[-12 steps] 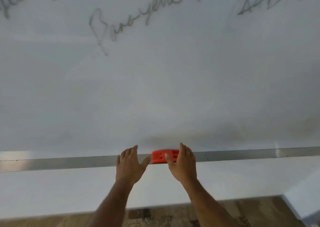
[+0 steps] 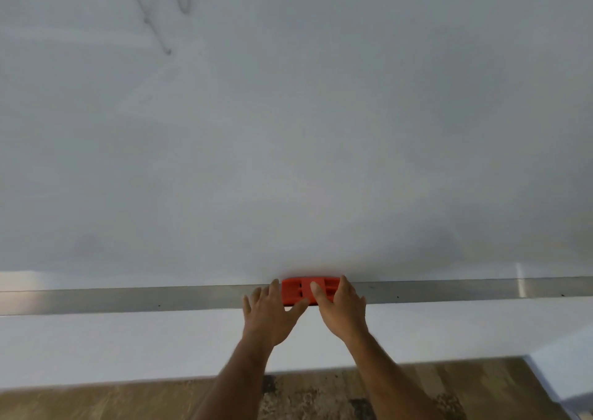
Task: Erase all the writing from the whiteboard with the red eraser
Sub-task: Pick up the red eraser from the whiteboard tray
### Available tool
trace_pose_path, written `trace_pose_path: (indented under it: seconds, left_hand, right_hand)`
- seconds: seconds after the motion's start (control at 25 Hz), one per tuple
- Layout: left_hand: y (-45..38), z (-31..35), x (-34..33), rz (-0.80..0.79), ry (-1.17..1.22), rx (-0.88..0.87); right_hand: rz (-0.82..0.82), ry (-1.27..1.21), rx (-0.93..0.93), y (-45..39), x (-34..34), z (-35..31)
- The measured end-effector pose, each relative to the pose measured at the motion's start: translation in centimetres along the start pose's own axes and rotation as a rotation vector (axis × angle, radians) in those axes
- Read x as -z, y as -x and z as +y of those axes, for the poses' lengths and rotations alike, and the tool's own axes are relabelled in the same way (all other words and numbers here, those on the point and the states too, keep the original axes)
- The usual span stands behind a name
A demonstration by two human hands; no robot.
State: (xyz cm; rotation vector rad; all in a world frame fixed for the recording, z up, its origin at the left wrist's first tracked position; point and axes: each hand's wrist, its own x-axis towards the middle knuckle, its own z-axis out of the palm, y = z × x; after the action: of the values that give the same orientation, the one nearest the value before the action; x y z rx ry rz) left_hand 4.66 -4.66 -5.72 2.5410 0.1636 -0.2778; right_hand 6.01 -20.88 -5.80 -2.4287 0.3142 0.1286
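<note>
The red eraser lies in the metal tray that runs along the bottom edge of the whiteboard. It is the only thing seen in this tray, and it lies lengthwise, its grooved back turned toward the camera. The right hand is on the right end of the eraser: the thumb lies across its front face and the other fingers reach over its top right corner, so the hand is partly closed around it, but a firm grip I cannot confirm. The left hand is just beside the left end – its fingers are loosely spread and its thumb points under the lower left corner of the eraser; whether it really touches there is not clear. It holds nothing. On the whiteboard, some dark handwriting is at the upper left, well apart from the eraser – the strokes are blurred and not readable. Below the tray is a white wall, and under it a brown wooden floor.
</note>
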Motion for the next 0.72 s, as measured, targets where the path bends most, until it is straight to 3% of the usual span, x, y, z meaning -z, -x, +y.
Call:
trace_pose_path:
  seconds: [0.32,0.44,0.64,0.72]
  left_hand:
    - [0.5,1.2,-1.5,-0.030,0.125,0.011]
    - [1.1,1.6,-1.0,0.079,0.219,-0.037]
    - [3.2,2.2,1.8,0.302,0.565,-0.064]
    - [4.2,1.9,3.5,0.402,0.617,-0.113]
  right_hand:
    - [0.015,-0.273,-0.037,0.1,0.1,-0.3]
    - [0.089,-0.446,0.002,1.0,1.2,-1.5]
    - [0.403,-0.616,0.080,3.1,3.4,-5.1]
    - [0.439,-0.774,0.099,4.0,4.4,-7.1]
